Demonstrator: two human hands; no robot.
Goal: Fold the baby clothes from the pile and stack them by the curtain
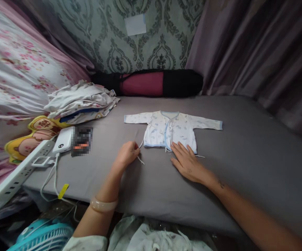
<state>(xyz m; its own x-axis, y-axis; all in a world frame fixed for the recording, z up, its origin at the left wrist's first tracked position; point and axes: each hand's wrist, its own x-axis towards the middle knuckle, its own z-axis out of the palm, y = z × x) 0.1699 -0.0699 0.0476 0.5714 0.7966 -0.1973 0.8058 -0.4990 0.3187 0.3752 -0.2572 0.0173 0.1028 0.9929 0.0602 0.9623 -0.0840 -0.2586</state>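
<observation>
A small white baby shirt [156, 132] with blue trim and a faint print lies flat, its sleeves spread to both sides. Thin white tie strings hang from its sides and hem. Just left of the shirt, my left hand [127, 153] pinches one of these tie strings [141, 160], whose loose end sticks out below the fingers. My right hand [189, 162] lies flat with fingers stretched over the shirt's lower right front. Another string end pokes out to the right of that hand.
The shirt lies on a grey sheet [245, 167]. Folded clothes [82, 101] are piled at the back left, near a yellow cartoon cushion [43, 136]. A power strip [22, 170] and a white power bank [64, 139] with cables lie left. Behind is a black and maroon roll bag [142, 83]; a blue fan [46, 237] stands below.
</observation>
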